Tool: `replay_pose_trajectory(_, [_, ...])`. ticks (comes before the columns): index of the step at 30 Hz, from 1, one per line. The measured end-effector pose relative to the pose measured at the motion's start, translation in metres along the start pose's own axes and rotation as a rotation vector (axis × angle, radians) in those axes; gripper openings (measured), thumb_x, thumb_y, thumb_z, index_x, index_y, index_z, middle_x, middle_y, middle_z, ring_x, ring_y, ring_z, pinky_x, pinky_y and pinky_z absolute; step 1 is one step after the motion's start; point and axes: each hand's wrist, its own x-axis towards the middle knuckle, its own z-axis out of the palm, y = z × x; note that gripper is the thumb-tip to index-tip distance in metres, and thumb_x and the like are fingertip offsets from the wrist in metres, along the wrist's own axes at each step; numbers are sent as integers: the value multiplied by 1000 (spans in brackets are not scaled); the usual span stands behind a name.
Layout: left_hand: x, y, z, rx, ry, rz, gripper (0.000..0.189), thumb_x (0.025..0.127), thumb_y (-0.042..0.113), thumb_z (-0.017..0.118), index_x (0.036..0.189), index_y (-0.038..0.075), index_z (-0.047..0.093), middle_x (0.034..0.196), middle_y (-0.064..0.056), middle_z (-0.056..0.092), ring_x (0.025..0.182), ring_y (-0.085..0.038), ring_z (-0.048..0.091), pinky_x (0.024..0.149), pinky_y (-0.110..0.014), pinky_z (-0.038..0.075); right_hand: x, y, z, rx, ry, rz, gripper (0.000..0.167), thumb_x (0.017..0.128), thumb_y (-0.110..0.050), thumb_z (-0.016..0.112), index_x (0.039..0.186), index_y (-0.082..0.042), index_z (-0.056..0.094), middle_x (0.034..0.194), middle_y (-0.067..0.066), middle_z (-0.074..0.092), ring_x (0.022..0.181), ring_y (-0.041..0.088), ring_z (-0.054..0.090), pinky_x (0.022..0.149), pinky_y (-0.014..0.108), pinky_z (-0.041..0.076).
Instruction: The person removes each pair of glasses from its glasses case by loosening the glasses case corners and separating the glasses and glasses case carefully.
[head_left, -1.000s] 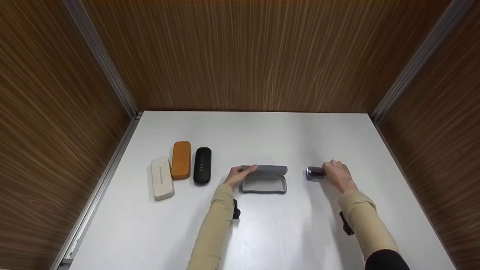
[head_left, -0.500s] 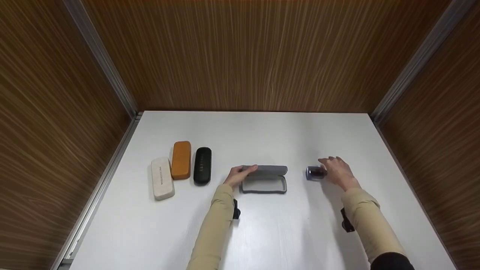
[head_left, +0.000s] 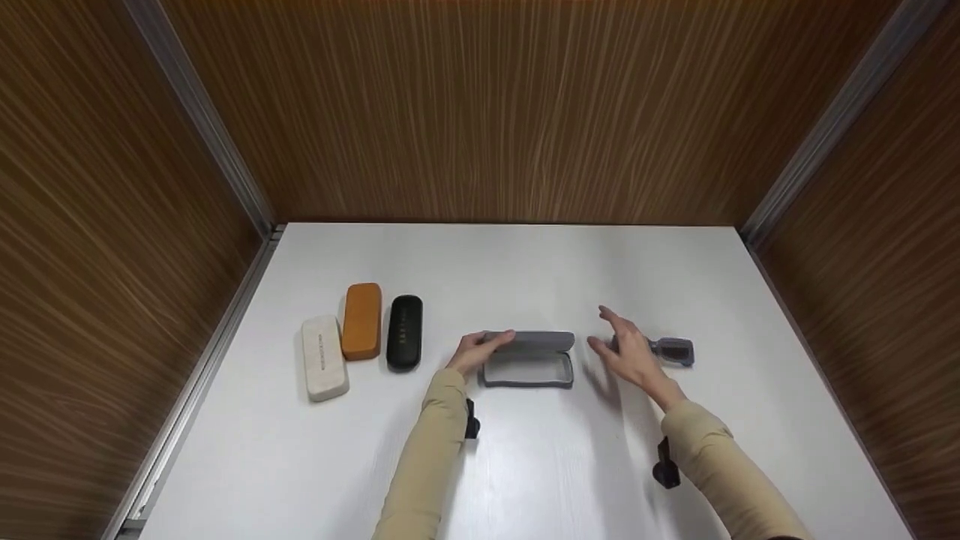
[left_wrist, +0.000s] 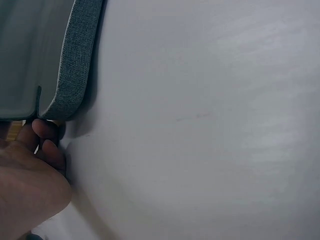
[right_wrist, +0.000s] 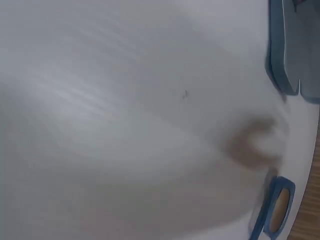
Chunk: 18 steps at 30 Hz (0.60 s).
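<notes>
A grey-blue glasses case (head_left: 529, 370) stands with its lid raised, showing a pale interior. My left hand (head_left: 474, 352) grips the left end of the lid, thumb over its front. In the left wrist view the fingers (left_wrist: 47, 135) curl at the case's (left_wrist: 77, 60) corner. A pair of blue-framed sunglasses (head_left: 676, 351) with dark lenses lies on the table to the right. My right hand (head_left: 630, 356), fingers spread, is over their left part and hides some of it. In the right wrist view one lens and rim of the sunglasses (right_wrist: 280, 207) show, with the case (right_wrist: 290, 55) above.
Several other glasses cases lie to the left: a cream case (head_left: 325, 358), an orange case (head_left: 362, 321) and a black case (head_left: 405, 332). The white table (head_left: 525, 465) is bounded by wood-grain panels (head_left: 495, 112) at the back and sides.
My right hand has let go of the sunglasses and moved left with its fingers spread, uncovering their right lens. The left hand keeps its grip on the lid.
</notes>
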Motion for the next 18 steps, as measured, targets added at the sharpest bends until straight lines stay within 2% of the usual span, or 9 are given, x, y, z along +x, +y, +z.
replay_pose_trajectory(3, [0,0,1,4,6,-3,86,90,55,68,151,1,42,157,-21,42,148,-37,38,124,-48,33,-4,-8,10,124,-43,60,72,95,-26,68,152,4,36,144,29,54,134,50,48,112,65,39])
replay_pose_trajectory(9, [0,2,2,-1,14,6,76,90,53,68,145,3,52,153,-19,48,144,-36,43,123,-47,36,-7,-18,26,341,-197,172,96,88,-27,77,159,0,18,148,31,47,136,47,48,115,60,40])
replay_pose_trajectory(14, [-1,2,3,1,25,-2,78,90,55,68,145,3,51,153,-17,48,146,-35,42,124,-48,33,-9,-20,37,374,-273,206,114,79,-25,87,160,0,11,143,31,51,131,44,52,111,57,44])
replay_pose_trajectory(18, [-1,2,4,0,28,-9,82,90,55,68,148,2,47,155,-18,46,147,-35,41,125,-47,32,-9,-19,45,369,-294,232,123,72,-23,93,160,-3,10,132,28,56,118,38,56,101,48,48])
